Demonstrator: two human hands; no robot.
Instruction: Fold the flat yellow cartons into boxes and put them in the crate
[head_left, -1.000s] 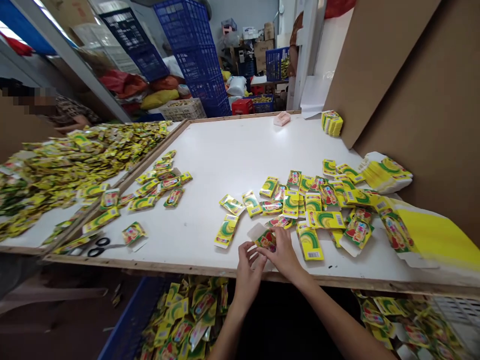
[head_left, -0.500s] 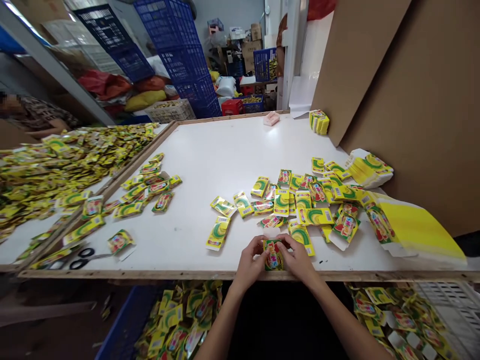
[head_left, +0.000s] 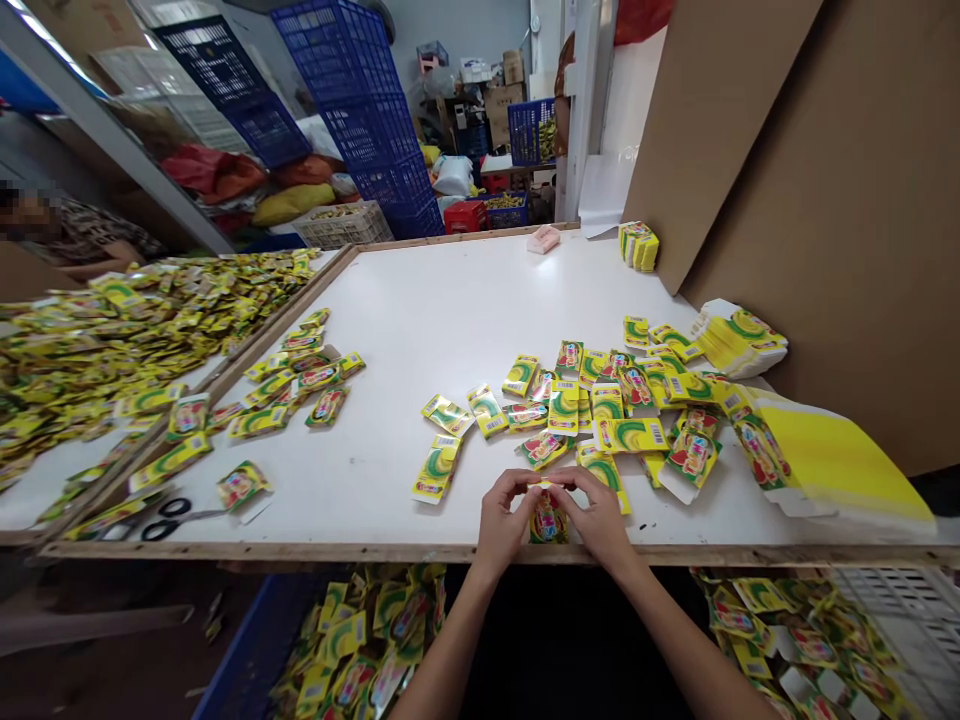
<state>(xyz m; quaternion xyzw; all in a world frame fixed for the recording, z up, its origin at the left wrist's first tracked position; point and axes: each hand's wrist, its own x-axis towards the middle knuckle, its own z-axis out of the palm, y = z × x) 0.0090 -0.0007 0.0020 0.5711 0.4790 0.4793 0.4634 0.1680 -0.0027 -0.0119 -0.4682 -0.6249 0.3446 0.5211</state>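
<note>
Holds a small box [head_left: 548, 524] at the middle of the near edge of the table [head_left: 420, 300], with left hand [head_left: 502, 522] and right hand [head_left: 598, 517] both clamped on its upper end, thumbs and fingertips almost meeting there. Shows a green and yellow front with bright lettering and red fruit pictures; looks partly covered along the top, so cannot tell how the flap lies.

Has a smooth, shiny white top on the table, framed by a wooden rim [head_left: 300, 552]. Carries similar boxes [head_left: 606, 402] in a loose heap on the table's right half, with flat yellow cartons [head_left: 840, 450] fanned out at its right end. Has a bundle of cartons [head_left: 637, 247] near the table's far right corner, a pink block [head_left: 543, 239] by its far edge, and black-handled scissors [head_left: 171, 517] near its near left corner. Includes a big heap of packs [head_left: 165, 310] past the table's left side, with a person [head_left: 86, 228] in a patterned top behind. Shows tall blue crates [head_left: 367, 110] stacked beyond the table's far edge, and brown cardboard [head_left: 817, 220] standing along its right side.
</note>
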